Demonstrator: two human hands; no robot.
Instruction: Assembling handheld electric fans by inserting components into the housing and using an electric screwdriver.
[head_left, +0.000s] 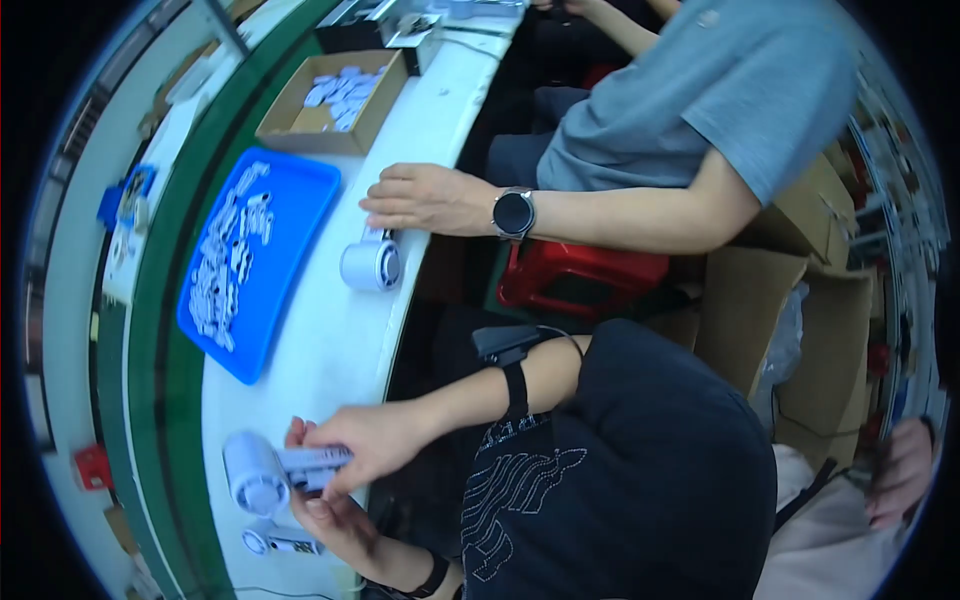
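A pale lavender handheld fan [258, 475] with a round drum head is held above the white bench between my two hands. My left hand [345, 530] is closed around the handle from the near side, its thumb close to the head. From the other side, my right hand [372, 442] grips the handle's end with bent fingers. The handle looks partly uncovered, but my fingers hide much of it. Just below the head, a second fan body [282, 541] lies on the bench, its handle showing a small circuit board.
A blue tray [318, 185] holds many pale plastic parts; beyond it stands a cardboard box [350, 142] of lavender pieces. A co-worker's hand [430, 198] rests by another fan [370, 264]. A red stool [580, 275] and open cartons [745, 320] stand beside the bench.
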